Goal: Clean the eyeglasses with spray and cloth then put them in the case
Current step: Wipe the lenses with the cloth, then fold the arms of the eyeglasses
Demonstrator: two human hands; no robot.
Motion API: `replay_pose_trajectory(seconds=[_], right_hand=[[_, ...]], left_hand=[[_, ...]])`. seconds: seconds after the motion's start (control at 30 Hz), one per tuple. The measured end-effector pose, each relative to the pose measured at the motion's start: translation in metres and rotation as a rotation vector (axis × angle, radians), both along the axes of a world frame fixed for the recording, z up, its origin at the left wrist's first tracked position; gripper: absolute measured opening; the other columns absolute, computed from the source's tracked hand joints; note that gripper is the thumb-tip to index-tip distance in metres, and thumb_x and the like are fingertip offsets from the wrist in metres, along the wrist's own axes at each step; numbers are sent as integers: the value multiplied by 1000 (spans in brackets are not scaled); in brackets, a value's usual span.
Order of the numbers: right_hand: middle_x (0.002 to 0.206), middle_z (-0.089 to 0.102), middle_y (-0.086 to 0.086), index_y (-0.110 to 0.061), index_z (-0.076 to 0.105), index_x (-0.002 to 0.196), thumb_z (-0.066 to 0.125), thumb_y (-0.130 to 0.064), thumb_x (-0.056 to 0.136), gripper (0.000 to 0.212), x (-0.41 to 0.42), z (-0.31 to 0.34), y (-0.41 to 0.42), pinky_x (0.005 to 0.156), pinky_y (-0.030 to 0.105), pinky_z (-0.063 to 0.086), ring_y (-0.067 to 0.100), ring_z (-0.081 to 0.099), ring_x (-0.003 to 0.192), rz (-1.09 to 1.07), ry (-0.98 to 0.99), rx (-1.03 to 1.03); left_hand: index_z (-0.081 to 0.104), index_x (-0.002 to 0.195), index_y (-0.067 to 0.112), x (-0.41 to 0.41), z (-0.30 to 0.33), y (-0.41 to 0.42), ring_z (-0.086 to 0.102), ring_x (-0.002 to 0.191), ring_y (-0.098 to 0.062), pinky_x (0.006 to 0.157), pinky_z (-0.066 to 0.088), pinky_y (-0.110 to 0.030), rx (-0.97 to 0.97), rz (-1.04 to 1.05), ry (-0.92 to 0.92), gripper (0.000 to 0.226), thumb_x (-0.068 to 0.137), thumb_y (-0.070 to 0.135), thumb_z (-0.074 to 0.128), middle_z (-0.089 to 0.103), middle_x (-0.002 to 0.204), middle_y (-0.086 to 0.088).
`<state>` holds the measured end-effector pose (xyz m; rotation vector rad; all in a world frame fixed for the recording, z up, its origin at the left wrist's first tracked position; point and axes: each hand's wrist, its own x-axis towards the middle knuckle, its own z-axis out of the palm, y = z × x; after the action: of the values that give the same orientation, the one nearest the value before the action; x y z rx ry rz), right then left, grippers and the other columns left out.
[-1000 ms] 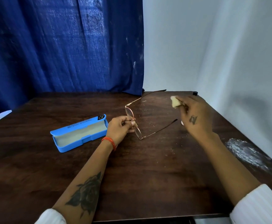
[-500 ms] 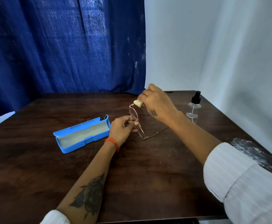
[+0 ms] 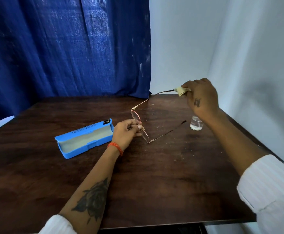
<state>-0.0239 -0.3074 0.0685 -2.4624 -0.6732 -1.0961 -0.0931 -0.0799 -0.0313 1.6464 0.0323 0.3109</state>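
My left hand pinches the thin-framed eyeglasses at the bridge, lenses upright, both temple arms unfolded toward the right. My right hand holds a small folded beige cloth just past the tip of the far temple arm, at the table's back edge. The clear spray bottle stands on the table below my right wrist, its top hidden by the hand. The blue case lies open on the table to the left of my left hand, its pale lining showing.
The dark wooden table has a right edge close to a white wall. A blue curtain hangs behind the table. Pale specks are scattered on the wood around the glasses.
My right hand has slid the cloth from the far lens outward along the far temple arm to its tip. The left hand keeps the glasses steady.
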Motion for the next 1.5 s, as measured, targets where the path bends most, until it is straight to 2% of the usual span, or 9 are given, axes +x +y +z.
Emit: replay_pose_trajectory(seconds=[0.13, 0.3, 0.47, 0.6, 0.8, 0.93, 1.13, 1.3, 1.5], right_hand=[[82, 70, -1, -17, 67, 91, 60, 1, 78, 23, -32, -10, -7, 65, 26, 47, 18, 64, 72, 237, 139, 189], [80, 72, -2, -15, 73, 87, 69, 2, 75, 22, -70, -51, -1, 60, 26, 53, 14, 66, 67, 462, 401, -2], [87, 75, 0, -18, 75, 87, 62, 5, 69, 31, -81, -76, 9, 65, 1, 35, -7, 53, 67, 461, 538, -185], [107, 71, -1, -21, 70, 103, 59, 5, 69, 45, -78, -68, 3, 83, 22, 51, 9, 65, 93, 521, 776, -217], [100, 71, 5, -19, 68, 98, 66, -2, 80, 25, -72, -63, 15, 77, 26, 55, 12, 66, 87, 369, 825, 744], [85, 69, 8, -4, 63, 102, 66, -6, 82, 20, -66, -68, 41, 62, 22, 56, 12, 65, 67, 382, 1161, 1154], [79, 71, 8, -8, 65, 93, 66, 1, 79, 17, -61, -71, 47, 54, 16, 55, 10, 62, 61, 380, 1055, 1284], [78, 71, 8, -12, 57, 99, 68, 2, 78, 27, -55, -69, 35, 52, 17, 53, 12, 61, 60, 384, 958, 1271], [78, 69, 7, -14, 65, 89, 69, 2, 76, 20, -52, -71, 20, 54, 14, 52, 7, 63, 57, 433, 759, 1008]], left_hand=[[65, 86, 13, -2, 3, -3, 67, 76, -11, 68, 57, -20, -104, -4, 0, 13, 86, 2, 58, 69, 83, -6], [63, 90, 7, -6, 6, -10, 69, 72, -12, 67, 57, -18, -257, -6, -15, 11, 86, 0, 56, 67, 86, -9], [61, 95, 2, -7, 4, -13, 67, 78, -16, 66, 57, -19, -324, -5, -28, 10, 86, 1, 56, 66, 87, -12], [61, 98, 1, -6, 3, -13, 68, 75, -13, 67, 57, -23, -378, -5, -29, 13, 85, 2, 58, 66, 85, -10], [63, 95, 3, -5, 3, -14, 70, 74, -11, 68, 58, -25, -488, -21, -29, 11, 84, 2, 59, 69, 78, -5], [64, 95, 4, -7, 3, -18, 70, 76, -12, 69, 58, -26, -532, -43, -20, 12, 85, 2, 58, 71, 77, -4], [60, 103, 6, -9, 10, -19, 69, 87, -17, 78, 58, -31, -582, -101, 1, 19, 85, -1, 56, 68, 96, -9], [60, 102, 8, -7, 17, -10, 65, 102, -29, 86, 55, -40, -669, -74, -1, 22, 93, 25, 48, 68, 100, -9], [67, 98, 14, -7, 12, -7, 63, 90, -12, 74, 57, -22, -399, 63, -13, 20, 93, 23, 49, 66, 96, -3]])
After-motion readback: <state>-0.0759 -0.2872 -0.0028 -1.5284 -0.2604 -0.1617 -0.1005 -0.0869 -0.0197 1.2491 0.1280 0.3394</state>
